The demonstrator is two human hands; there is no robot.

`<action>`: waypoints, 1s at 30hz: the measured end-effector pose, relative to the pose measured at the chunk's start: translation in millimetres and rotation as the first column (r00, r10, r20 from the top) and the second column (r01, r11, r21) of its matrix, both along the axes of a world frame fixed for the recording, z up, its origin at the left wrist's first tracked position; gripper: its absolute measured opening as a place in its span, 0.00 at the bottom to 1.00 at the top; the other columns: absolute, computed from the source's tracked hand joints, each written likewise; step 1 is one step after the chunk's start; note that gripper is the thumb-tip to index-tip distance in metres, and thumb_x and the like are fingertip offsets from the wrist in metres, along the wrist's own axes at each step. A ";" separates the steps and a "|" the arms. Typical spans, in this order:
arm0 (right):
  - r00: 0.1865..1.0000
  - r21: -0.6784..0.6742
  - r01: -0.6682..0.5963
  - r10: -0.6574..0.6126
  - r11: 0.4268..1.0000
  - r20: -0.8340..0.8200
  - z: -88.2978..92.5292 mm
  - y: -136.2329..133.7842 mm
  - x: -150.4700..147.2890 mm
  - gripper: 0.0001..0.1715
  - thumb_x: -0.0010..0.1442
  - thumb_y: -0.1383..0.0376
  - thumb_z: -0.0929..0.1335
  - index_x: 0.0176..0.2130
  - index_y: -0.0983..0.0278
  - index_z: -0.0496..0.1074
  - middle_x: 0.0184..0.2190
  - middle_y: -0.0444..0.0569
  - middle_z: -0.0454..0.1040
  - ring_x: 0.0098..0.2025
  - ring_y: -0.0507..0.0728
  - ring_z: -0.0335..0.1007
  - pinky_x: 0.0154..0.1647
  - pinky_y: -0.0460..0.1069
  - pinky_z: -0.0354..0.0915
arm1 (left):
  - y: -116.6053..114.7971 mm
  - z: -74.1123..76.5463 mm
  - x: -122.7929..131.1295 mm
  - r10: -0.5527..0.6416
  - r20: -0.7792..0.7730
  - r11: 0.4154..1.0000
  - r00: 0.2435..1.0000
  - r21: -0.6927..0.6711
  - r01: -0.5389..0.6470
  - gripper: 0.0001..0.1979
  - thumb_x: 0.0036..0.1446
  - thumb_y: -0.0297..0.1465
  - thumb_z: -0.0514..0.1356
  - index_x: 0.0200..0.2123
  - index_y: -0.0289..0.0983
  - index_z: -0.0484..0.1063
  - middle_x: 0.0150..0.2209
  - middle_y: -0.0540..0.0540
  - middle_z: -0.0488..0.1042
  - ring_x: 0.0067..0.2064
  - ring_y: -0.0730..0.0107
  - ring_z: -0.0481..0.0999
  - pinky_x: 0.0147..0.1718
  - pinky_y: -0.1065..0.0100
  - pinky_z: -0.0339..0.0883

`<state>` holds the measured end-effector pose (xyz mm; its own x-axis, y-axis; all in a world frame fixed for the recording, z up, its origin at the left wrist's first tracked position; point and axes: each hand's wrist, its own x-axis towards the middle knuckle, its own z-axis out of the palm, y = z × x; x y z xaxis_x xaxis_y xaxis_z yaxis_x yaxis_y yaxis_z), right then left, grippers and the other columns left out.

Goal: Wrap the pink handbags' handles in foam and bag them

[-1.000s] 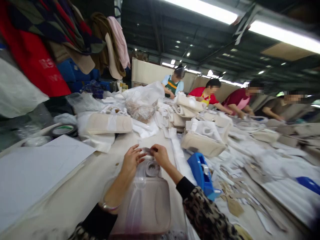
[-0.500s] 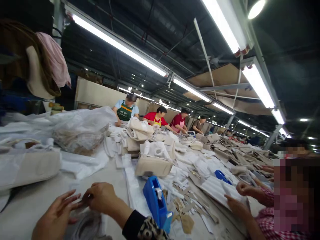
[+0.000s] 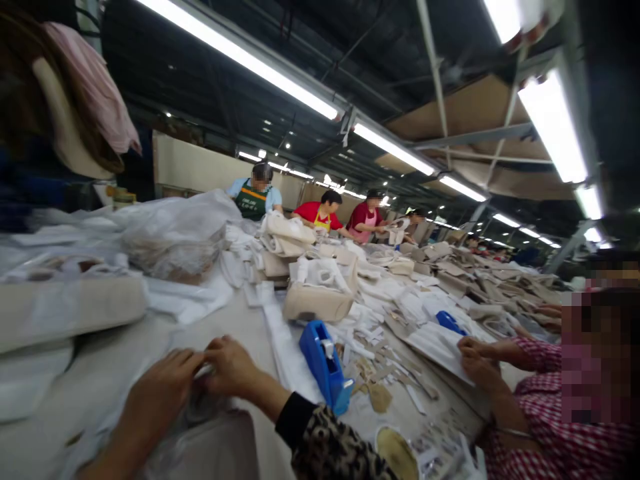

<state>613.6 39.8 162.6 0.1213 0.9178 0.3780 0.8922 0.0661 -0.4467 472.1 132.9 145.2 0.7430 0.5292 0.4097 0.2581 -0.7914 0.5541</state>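
Note:
Low in the head view, a beige handbag (image 3: 215,443) with clear plastic wrapping lies in front of me, its lower part cut off by the frame. My left hand (image 3: 163,383) reaches over its top with fingers bent and closed on the wrapped upper part. My right hand (image 3: 234,368) pinches the same area, its fingertips meeting those of the left. The exact bit between the fingers is hidden. Just right of my right hand stands a blue tape dispenser (image 3: 325,367).
Another beige handbag (image 3: 75,310) lies at the left, near a large clear plastic bag (image 3: 175,233). Stacked bags (image 3: 320,297) and paper scraps (image 3: 377,397) cover the middle. At the right, a co-worker in a checked sleeve (image 3: 540,393) handles white sheets. Other people work across the table.
My hands have come together and closed over the bag's top; the left fingers were spread before. The view has shifted, showing more of the bag and a round yellowish tin.

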 end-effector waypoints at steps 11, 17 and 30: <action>0.904 0.250 0.144 -0.024 0.957 -0.428 -9.0 -14.2 13.3 0.07 0.58 0.67 0.69 0.33 0.59 0.79 0.36 0.49 0.75 0.44 0.57 0.66 0.48 0.51 0.61 | -0.2 6.1 9.0 0.156 0.187 0.824 0.970 -0.566 -0.023 0.13 0.50 0.23 0.59 0.37 0.41 0.79 0.29 0.47 0.79 0.32 0.65 0.76 0.39 0.69 0.66; 0.917 0.286 0.167 -0.043 0.944 -0.397 15.5 -22.6 1.0 0.09 0.60 0.68 0.68 0.32 0.59 0.79 0.32 0.45 0.78 0.38 0.55 0.71 0.44 0.48 0.63 | -14.1 17.0 17.1 0.101 0.158 0.861 0.982 -0.509 -0.006 0.06 0.46 0.27 0.63 0.26 0.42 0.80 0.26 0.45 0.79 0.36 0.56 0.76 0.43 0.64 0.64; 0.866 0.237 0.216 -0.074 0.947 -0.494 10.4 -17.4 2.0 0.08 0.56 0.68 0.71 0.26 0.59 0.77 0.28 0.39 0.78 0.33 0.53 0.73 0.44 0.47 0.61 | -1.3 -4.9 28.4 0.059 -0.339 0.997 0.939 -0.019 -0.069 0.20 0.60 0.37 0.47 0.35 0.41 0.79 0.37 0.41 0.81 0.43 0.50 0.79 0.40 0.59 0.66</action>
<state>615.6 22.4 173.0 0.4733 0.7428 0.4735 0.5858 0.1360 -0.7990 500.5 131.6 140.3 0.7992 0.5883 0.1234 0.4838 -0.7513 0.4490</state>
